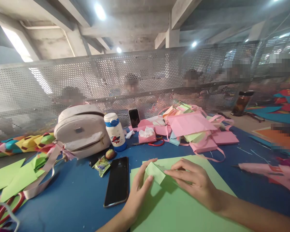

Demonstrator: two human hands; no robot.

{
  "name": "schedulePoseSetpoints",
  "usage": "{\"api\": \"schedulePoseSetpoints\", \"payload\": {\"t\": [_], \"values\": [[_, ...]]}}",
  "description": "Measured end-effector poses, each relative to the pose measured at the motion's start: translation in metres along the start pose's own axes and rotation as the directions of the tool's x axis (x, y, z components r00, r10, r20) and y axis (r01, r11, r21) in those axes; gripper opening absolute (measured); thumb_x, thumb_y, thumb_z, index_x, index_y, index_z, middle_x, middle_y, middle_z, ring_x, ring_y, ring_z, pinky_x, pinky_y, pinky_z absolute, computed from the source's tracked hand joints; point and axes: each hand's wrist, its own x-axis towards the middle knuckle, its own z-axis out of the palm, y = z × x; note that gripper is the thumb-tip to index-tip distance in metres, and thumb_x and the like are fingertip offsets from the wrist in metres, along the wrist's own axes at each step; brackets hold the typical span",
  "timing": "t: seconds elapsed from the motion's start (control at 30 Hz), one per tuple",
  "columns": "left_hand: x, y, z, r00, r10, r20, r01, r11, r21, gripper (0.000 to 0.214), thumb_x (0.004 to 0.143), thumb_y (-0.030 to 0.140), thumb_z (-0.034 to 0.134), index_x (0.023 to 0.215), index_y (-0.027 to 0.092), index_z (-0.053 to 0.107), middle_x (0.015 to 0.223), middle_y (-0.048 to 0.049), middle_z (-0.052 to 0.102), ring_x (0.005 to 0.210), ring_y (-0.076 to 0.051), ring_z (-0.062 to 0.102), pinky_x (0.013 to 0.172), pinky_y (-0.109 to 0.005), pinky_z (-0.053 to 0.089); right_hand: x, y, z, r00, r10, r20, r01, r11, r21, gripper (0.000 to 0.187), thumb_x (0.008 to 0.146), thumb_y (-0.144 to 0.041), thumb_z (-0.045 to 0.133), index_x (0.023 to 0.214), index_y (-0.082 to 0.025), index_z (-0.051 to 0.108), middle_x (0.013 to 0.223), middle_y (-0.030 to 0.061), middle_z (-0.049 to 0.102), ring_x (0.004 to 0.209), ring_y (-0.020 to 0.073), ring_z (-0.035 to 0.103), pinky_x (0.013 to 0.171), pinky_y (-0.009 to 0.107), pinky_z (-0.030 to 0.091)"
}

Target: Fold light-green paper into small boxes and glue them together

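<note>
Between my hands is a small folded piece of light green paper, raised above large green paper sheets on the blue table. My left hand grips its left side, with the thumb across the front and the fingers behind. At the right edge of the folded paper, my right hand pinches with thumb and fingers pressed together. The parts of the fingers behind the paper are hidden.
A black phone lies left of the sheets. Behind it stand a white bottle and a white backpack. Pink bags are heaped at the back. A pink glue gun lies right, scissors far left.
</note>
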Motion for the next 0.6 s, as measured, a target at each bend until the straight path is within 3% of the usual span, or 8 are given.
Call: {"api": "schedulePoseSetpoints", "payload": {"t": [0.6], "values": [[-0.0011, 0.0039, 0.0055, 0.998, -0.029, -0.048, 0.028, 1.0, -0.003, 0.051, 0.089, 0.058, 0.053, 0.128, 0.027, 0.061, 0.141, -0.0058, 0.055, 0.136, -0.035, 0.04, 0.117, -0.045, 0.025, -0.0011, -0.0044, 0.0049, 1.0, -0.009, -0.019, 0.009, 1.0, -0.013, 0.032, 0.092, -0.004, 0.058, 0.117, -0.021, 0.069, 0.086, 0.0057, 0.067, 0.077, 0.0161, 0.062, 0.066, 0.027, 0.052]]}}
